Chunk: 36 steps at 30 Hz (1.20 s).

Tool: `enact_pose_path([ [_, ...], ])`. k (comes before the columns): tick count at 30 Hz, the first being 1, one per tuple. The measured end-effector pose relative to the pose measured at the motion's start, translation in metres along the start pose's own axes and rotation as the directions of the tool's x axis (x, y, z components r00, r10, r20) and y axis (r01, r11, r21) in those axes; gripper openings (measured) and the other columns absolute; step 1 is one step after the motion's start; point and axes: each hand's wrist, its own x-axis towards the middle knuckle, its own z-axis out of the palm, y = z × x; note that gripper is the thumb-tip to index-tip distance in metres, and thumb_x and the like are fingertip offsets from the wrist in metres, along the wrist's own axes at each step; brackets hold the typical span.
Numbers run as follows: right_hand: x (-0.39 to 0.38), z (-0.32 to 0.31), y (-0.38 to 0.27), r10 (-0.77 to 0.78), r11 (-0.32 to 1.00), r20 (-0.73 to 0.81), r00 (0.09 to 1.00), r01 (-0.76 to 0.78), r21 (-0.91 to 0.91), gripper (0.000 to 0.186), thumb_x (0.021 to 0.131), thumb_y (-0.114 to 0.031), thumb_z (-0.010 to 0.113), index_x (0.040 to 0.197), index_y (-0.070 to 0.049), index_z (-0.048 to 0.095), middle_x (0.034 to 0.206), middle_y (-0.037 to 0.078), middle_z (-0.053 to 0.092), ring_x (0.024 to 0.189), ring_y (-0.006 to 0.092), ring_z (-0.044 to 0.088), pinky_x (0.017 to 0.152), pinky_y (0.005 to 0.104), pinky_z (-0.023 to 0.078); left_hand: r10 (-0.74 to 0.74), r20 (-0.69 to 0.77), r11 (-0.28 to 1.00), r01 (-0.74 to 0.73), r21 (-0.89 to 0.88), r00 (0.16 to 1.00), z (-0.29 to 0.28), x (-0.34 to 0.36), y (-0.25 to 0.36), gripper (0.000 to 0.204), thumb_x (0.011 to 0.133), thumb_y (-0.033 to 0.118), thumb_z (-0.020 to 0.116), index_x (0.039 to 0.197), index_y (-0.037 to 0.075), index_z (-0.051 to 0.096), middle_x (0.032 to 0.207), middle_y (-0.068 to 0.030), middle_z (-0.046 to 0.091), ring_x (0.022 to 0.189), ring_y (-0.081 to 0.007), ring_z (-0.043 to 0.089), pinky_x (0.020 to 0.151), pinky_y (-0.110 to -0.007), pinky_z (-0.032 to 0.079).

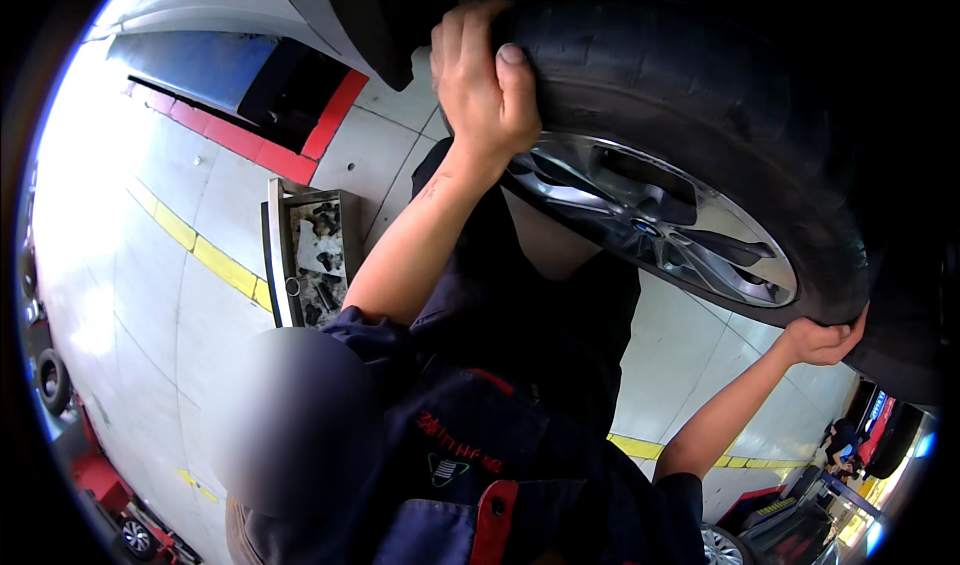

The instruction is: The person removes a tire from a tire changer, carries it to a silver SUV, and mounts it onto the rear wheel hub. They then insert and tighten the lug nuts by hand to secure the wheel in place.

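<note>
A car wheel [645, 228] with a black tyre [690, 85] and silver spoked rim fills the upper right, tilted beneath the dark wheel arch. My left hand [485, 90] grips the tyre's left edge, thumb on the near side and fingers bent over it; the fingertips are partly lost in shadow. At the tyre's lower right, my right hand [825, 340] cups it from below, with its fingers partly hidden behind the rubber. Both arms reach up from my dark short-sleeved work top [480, 435]. How the wheel sits at its hub behind is hidden.
Left of my legs stands a metal tray [350, 230] of small dark parts. Beyond it lies a blue panel [200, 65] with a red border [335, 115]. A grey car body edge [335, 15] overhangs the top. Another person [842, 440] is far right; another wheel [720, 545] is low right.
</note>
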Motion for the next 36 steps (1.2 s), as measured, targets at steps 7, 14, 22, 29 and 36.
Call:
enact_pose_path([
  [7,-0.002,0.001,0.0,0.047,0.999,-0.007,0.999,-0.046,0.022,0.049,0.09,-0.023,0.03,0.106,0.007,0.065,0.104,0.019,0.069,0.093,0.0289,0.067,0.084,0.0337,0.051,-0.018,0.034,1.0,0.017,0.015,0.999,-0.003,-0.003,-0.002,0.043,0.082,0.029,0.047,0.112,0.0,0.059,0.106,-0.0191,0.058,0.097,-0.0357,0.054,0.086,-0.042,0.04],
  [14,0.005,0.003,-0.007,0.062,0.992,0.027,0.998,-0.065,0.112,0.049,0.088,-0.021,0.031,0.107,0.009,0.064,0.105,0.019,0.068,0.096,0.0295,0.066,0.086,0.0334,0.05,-0.062,0.029,0.998,0.062,0.009,0.998,-0.006,-0.006,-0.002,0.045,0.085,0.031,0.045,0.114,0.0,0.059,0.109,-0.0203,0.058,0.099,-0.0367,0.054,0.088,-0.042,0.039],
  [22,0.008,0.003,-0.003,0.063,0.994,0.047,0.997,-0.067,0.089,0.049,0.086,-0.02,0.031,0.109,0.009,0.064,0.107,0.019,0.068,0.097,0.0289,0.066,0.087,0.0332,0.051,-0.065,-0.016,0.998,0.064,-0.016,0.998,-0.002,-0.012,-0.008,0.05,0.091,0.038,0.038,0.11,-0.002,0.06,0.106,-0.0209,0.059,0.098,-0.0368,0.054,0.088,-0.042,0.04],
  [29,0.012,0.005,-0.015,0.172,0.98,0.046,0.984,-0.176,0.088,0.049,0.085,-0.019,0.031,0.109,0.008,0.064,0.108,0.019,0.068,0.097,0.029,0.066,0.088,0.0336,0.051,-0.076,-0.022,0.997,0.076,-0.009,0.997,-0.004,-0.015,-0.013,0.054,0.092,0.04,0.034,0.107,-0.005,0.061,0.105,-0.0231,0.059,0.096,-0.0379,0.054,0.087,-0.041,0.041],
  [36,0.017,0.006,-0.017,0.054,0.982,0.064,0.996,-0.065,0.179,0.047,0.086,-0.017,0.032,0.109,0.009,0.064,0.109,0.021,0.067,0.098,0.0298,0.066,0.09,0.0342,0.05,-0.149,0.001,0.989,0.149,0.018,0.989,-0.009,-0.023,-0.017,0.063,0.094,0.041,0.026,0.11,-0.01,0.057,0.112,-0.0259,0.059,0.109,-0.0392,0.053,0.097,-0.042,0.038],
])
